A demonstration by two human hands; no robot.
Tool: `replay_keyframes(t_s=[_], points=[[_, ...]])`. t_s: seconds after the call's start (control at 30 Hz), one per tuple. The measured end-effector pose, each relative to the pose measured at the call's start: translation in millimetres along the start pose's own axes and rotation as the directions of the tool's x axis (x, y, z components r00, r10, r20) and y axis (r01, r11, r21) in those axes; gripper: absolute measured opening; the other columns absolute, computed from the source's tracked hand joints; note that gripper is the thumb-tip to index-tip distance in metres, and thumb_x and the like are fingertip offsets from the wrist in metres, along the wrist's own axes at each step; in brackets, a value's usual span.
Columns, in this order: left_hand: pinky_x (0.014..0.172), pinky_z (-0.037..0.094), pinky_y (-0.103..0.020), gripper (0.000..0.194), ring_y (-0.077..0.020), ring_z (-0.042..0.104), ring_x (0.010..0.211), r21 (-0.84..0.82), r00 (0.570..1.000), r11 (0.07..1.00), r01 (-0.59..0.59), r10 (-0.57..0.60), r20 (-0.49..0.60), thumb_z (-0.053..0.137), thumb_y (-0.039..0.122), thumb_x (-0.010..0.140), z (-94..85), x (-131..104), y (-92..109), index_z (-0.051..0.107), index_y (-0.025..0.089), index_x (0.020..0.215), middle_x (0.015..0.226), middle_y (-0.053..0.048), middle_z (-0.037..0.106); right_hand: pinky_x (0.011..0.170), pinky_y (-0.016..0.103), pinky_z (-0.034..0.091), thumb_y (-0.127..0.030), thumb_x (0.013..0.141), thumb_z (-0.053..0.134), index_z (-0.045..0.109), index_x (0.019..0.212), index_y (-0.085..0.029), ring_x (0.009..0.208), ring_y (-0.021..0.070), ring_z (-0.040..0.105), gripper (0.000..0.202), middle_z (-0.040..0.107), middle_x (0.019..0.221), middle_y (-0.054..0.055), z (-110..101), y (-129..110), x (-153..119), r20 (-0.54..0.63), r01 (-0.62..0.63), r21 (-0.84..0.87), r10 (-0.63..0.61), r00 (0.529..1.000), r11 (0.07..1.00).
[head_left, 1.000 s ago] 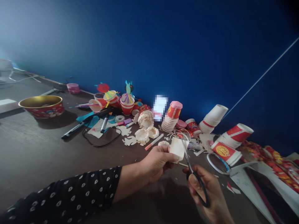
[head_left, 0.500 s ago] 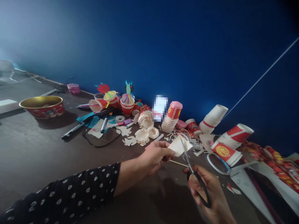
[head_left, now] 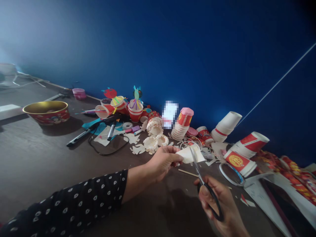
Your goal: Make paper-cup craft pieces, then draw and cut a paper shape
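Between the thumb and fingers of my left hand (head_left: 164, 163) is a small cream-white piece of paper (head_left: 185, 155), pinched at its left end above the table. My right hand (head_left: 218, 200) grips a pair of scissors (head_left: 199, 172) by the black handles, thumb and fingers in the loops. Its metal blades point up and away and lie across the paper, near the middle. How far the blades are parted is hard to make out. A thin wooden stick (head_left: 188, 172) lies on the table below the paper.
White paper scraps (head_left: 138, 148) and rounded cream paper pieces (head_left: 150, 143) lie beyond my left hand. Stacked red-and-white paper cups (head_left: 182, 123) stand by the blue wall. A white tape ring (head_left: 230, 172) and a dark tablet-like object (head_left: 281, 200) are at right, a red-gold bowl (head_left: 46, 113) at left.
My left hand has turned the paper slightly, so it lies flatter and reaches further right. The scissors stay across it, nearly unmoved. The whole view has shifted a little.
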State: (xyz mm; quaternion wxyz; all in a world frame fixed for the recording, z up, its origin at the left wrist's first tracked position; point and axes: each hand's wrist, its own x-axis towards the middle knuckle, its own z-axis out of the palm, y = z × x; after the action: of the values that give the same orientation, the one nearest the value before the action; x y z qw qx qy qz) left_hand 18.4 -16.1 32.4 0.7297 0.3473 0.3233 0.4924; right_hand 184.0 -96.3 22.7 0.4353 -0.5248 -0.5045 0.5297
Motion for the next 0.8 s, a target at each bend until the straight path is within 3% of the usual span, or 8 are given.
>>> replay_keyframes(t_s=[0.8], points=[[0.044,0.029,-0.017,0.02,-0.0049,0.043,0.043,-0.048,0.999,0.998,-0.03,0.029,-0.025,0.062,0.001,0.056,1.0,-0.1,4.2,0.051,0.013,0.067,0.052,0.002,0.053,0.031,0.013,0.025,-0.061,0.062,0.069,0.057,0.079,-0.015,0.037,0.0025,0.03,0.05,0.04,0.047,-0.008,2.0,1.8,1.3,0.028,-0.021,0.022,0.021,0.999,1.0]])
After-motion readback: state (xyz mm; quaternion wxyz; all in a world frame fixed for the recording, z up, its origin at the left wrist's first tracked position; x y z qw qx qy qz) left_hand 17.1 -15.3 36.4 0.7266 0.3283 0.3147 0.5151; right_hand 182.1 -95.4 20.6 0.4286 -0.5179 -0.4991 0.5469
